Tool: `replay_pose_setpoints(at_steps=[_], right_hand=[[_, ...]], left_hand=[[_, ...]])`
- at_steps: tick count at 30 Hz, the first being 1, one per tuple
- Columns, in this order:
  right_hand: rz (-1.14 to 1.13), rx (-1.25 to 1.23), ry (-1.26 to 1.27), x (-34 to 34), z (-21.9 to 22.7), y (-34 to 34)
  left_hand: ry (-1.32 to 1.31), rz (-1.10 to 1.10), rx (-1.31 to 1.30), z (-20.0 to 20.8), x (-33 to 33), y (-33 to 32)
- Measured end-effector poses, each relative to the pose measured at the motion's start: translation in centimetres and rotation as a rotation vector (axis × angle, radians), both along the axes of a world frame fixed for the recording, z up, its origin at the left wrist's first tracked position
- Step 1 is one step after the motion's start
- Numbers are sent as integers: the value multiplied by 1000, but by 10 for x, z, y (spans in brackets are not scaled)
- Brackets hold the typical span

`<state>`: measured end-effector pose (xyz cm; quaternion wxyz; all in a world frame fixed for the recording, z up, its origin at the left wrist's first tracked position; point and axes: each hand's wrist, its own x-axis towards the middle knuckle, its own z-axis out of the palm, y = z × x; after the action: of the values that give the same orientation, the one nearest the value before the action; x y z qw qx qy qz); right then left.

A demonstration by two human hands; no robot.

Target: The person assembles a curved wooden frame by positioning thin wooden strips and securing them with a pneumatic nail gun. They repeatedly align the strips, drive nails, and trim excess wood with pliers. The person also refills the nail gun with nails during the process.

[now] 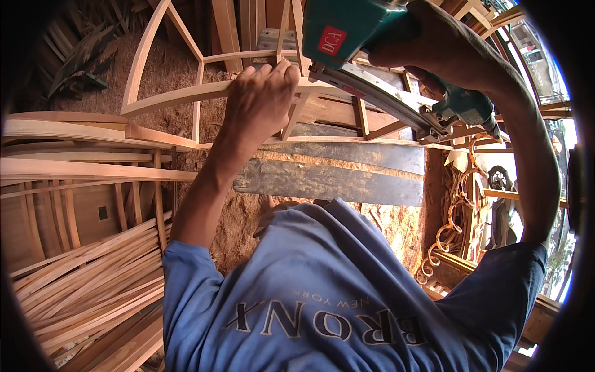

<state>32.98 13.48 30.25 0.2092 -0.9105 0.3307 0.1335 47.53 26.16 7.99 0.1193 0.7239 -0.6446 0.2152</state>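
Note:
A curved frame of pale wooden strips (176, 98) lies across the bench ahead of me. My left hand (261, 93) has its fingers closed over the frame's curved rail, close to a joint with an upright strip. In my right hand (421, 43) is a green nail gun (353, 34), gripped around its handle. Its nose end is just right of my left hand, at the rail and the upright. The long metal magazine slants down to the right over the frame. Exactly where the nose touches the wood is hidden.
Grey, worn bench boards (328, 180) lie below the frame. An orange coiled air hose (447, 230) hangs at the right. Long wooden strips (105, 273) are stacked at the lower left, beside more curved pieces (74, 166). Sawdust (232, 229) covers the ground.

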Motion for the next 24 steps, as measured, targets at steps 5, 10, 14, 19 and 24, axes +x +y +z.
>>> replay_pose_setpoints(at_steps=[5, 10, 14, 19, 24], right_hand=[[145, 105, -26, -3, 2, -8], [139, 81, -60, 0, -5, -8], [85, -6, 41, 5, 1, 1], [127, 25, -31, -6, 9, 11], [107, -63, -81, -8, -3, 16]], left_hand=[[54, 0, -8, 1, -4, 2], [133, 75, 95, 1, -9, 3], [128, 64, 62, 1, -7, 4], [60, 46, -19, -2, -8, 3], [91, 47, 14, -4, -8, 3]])
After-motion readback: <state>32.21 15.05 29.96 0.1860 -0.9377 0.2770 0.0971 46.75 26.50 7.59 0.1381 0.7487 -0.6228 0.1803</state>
